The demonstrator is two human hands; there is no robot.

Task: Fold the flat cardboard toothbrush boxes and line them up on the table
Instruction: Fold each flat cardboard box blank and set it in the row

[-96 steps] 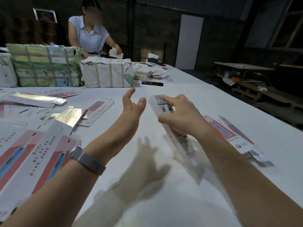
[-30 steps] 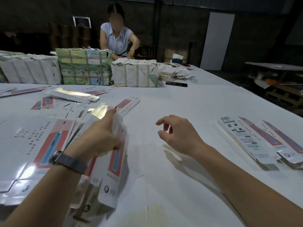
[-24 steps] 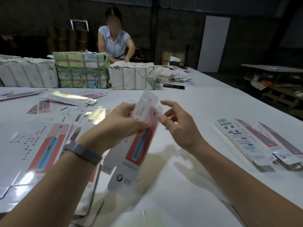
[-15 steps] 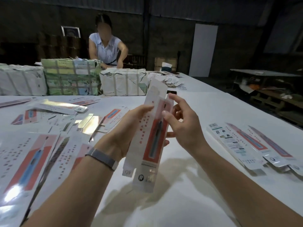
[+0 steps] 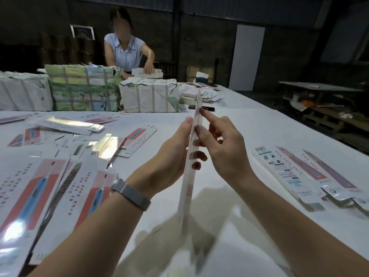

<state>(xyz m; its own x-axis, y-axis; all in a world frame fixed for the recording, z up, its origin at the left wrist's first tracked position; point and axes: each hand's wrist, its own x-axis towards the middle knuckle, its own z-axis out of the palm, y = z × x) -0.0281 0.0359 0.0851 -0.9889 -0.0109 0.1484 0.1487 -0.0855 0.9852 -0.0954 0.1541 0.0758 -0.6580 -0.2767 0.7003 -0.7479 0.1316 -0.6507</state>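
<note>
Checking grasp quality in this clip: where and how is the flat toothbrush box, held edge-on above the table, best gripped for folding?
At its upper middle, with one hand on each broad face. The flat box stands nearly upright, its thin edge toward the camera, so the left hand comes from the left face and the right hand from the right. The long blank would likely flex if held by an end.

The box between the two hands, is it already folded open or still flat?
Still flat: the box shows only its thin edge, held upright between the left hand and right hand.
</note>
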